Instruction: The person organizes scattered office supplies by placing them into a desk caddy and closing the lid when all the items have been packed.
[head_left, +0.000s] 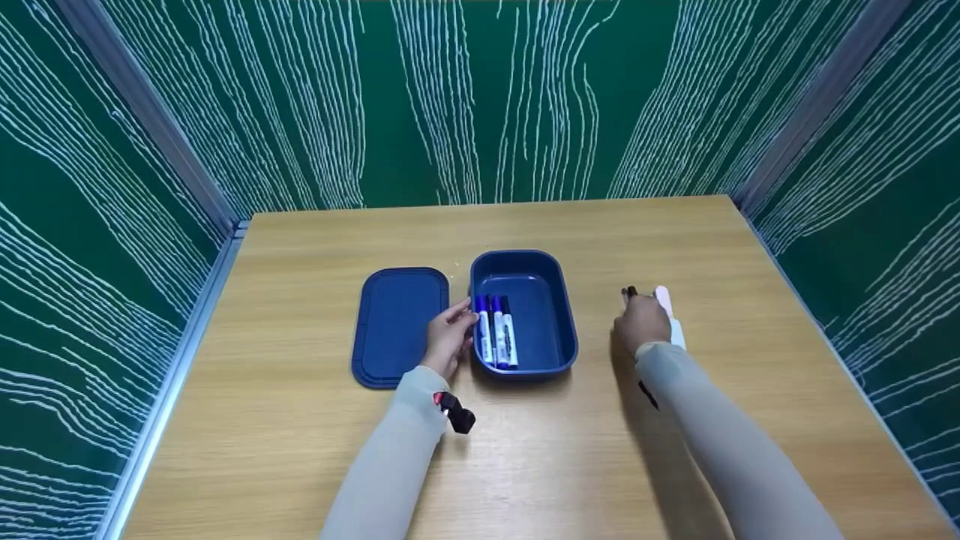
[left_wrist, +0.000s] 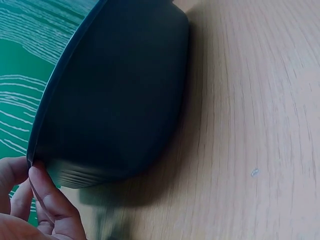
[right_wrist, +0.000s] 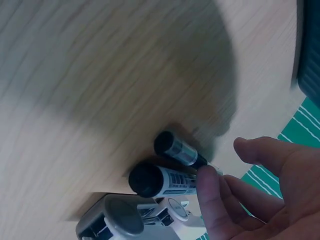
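An open blue plastic box (head_left: 551, 315) stands on the table with several blue- and black-capped markers (head_left: 498, 330) along its left side. My left hand (head_left: 450, 334) pinches its left rim; in the left wrist view, thumb and fingers (left_wrist: 52, 200) hold the edge. To the right of the box, my right hand (head_left: 643, 321) reaches over a thick black-ended marker (right_wrist: 162, 181) and a slim black-ended pen (right_wrist: 175, 148), both lying on the table. One fingertip touches or nearly touches them, while the thumb stands apart. Beside them lies a long white object (head_left: 663, 298), partly hidden by the hand.
A flat blue lid (head_left: 401, 322) lies left of the box. The wooden table (head_left: 555, 465) is bordered by green walls (head_left: 480, 97) with white wavy lines and by metal frame posts (head_left: 161, 120). A small dark device (head_left: 457, 414) is strapped to the left wrist.
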